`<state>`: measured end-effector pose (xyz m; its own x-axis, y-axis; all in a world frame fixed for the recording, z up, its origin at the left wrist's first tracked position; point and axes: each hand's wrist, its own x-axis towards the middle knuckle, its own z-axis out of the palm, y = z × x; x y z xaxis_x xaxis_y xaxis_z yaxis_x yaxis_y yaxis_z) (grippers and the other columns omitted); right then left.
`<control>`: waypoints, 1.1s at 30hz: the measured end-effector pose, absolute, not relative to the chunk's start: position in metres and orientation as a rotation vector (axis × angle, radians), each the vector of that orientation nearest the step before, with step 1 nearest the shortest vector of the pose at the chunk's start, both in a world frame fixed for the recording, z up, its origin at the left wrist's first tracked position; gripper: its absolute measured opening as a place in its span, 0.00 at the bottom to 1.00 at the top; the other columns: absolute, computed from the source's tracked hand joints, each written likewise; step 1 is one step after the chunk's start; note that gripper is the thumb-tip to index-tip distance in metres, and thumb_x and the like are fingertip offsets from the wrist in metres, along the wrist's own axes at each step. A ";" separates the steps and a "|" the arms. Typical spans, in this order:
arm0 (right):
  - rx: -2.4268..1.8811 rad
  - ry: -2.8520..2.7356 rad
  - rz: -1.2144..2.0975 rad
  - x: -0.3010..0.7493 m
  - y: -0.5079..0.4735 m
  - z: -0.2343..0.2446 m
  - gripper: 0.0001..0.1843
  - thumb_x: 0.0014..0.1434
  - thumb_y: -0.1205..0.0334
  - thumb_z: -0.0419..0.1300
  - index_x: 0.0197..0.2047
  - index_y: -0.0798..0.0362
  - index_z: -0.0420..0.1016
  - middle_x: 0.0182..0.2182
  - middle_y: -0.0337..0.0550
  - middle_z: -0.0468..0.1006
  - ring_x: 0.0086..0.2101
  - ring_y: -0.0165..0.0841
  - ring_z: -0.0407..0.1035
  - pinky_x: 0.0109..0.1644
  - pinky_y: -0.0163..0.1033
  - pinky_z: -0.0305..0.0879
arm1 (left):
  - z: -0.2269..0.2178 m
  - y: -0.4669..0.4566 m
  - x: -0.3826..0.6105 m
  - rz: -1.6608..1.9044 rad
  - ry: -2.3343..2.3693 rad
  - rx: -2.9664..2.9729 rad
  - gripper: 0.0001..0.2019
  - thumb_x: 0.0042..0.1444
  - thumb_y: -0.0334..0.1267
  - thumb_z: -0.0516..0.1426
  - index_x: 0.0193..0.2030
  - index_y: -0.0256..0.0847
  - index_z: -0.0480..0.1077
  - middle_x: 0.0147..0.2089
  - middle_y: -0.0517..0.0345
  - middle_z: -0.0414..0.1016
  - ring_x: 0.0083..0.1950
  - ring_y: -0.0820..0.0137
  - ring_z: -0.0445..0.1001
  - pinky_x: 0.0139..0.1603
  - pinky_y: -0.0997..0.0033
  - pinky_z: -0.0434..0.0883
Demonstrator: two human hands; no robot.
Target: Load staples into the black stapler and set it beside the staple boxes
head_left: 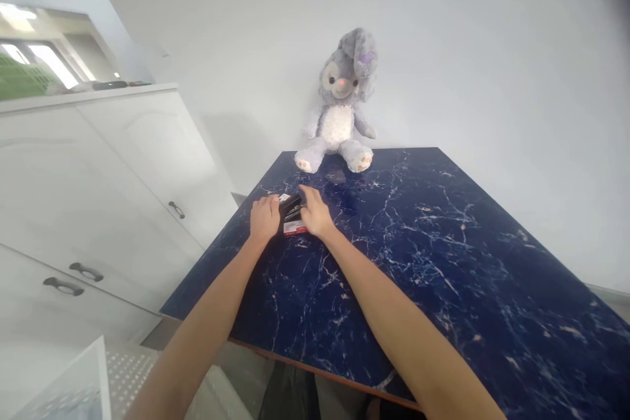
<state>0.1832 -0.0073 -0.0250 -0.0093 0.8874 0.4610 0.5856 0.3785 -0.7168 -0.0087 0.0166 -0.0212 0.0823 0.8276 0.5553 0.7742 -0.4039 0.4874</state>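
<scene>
On the left part of the blue marble-patterned table lies what looks like a black stapler (290,205), its upper part raised at a tilt and some shiny metal showing beneath. My left hand (264,218) is closed around its left end, fingers bent. At the right end, my right hand (315,211) grips it with curled fingers, while the index finger points forward. Just below the stapler, between both hands, sits a small red and white box (294,228). A white printed piece (284,197) peeks out behind the stapler. My fingers hide parts of these things.
A grey plush rabbit (338,105) sits at the far edge of the table (423,256), against the wall. White cabinets (98,190) with dark handles stand on the left, with a green basket (22,77) on top. A white perforated rack (105,367) is at lower left.
</scene>
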 end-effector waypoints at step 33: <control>-1.340 -1.316 0.592 0.219 -0.077 -0.034 0.20 0.47 0.78 0.47 0.35 0.52 0.76 0.39 0.43 0.78 0.35 0.32 0.74 0.49 0.36 0.69 | -0.020 -0.096 -0.051 0.981 2.028 2.579 0.07 0.56 0.36 0.56 0.35 0.43 0.76 0.45 0.51 0.81 0.49 0.57 0.75 0.59 0.55 0.66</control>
<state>0.2191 -0.0773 -0.0339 0.2549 0.9083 0.3316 0.3539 0.2315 -0.9062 -0.0507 -0.0964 -0.0201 0.1518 0.7944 0.5882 0.9543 -0.2727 0.1221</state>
